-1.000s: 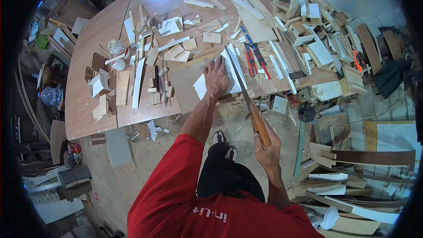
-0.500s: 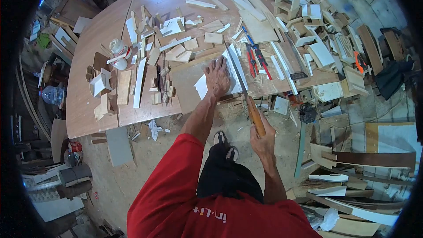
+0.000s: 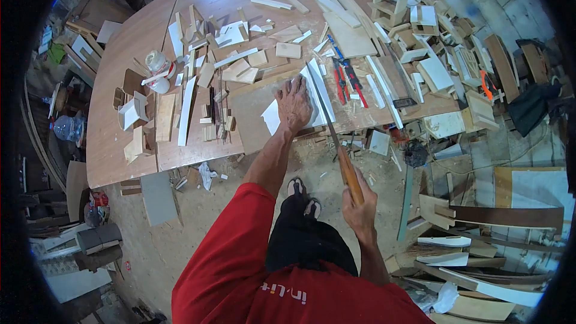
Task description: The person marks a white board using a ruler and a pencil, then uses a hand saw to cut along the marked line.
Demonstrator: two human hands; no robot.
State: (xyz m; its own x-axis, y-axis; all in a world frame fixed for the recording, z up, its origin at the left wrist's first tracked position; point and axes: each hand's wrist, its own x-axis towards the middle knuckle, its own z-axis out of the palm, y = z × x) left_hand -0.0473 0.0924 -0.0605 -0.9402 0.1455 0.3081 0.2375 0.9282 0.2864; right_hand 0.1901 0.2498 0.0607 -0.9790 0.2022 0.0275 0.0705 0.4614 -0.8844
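My left hand lies flat on a white-faced board, fingers stretched toward the far side of the table. My right hand is wrapped round the long wooden handle of a handsaw. The narrow saw blade runs up and away across the white board, just right of my left hand. Part of the board is hidden under that hand. Under it lies a brown panel near the table's front edge. Pliers with red handles and a blue-and-red tool lie right of the blade.
Wood offcuts and strips are spread over the brown table. On the left stand a glue-smeared jar and a small white-and-wood box. Wooden pieces are heaped at the right. Boards and scraps lie on the floor.
My right hand and the saw have drawn back slightly toward my body, the blade still across the white board. My left hand stays in place on the board.
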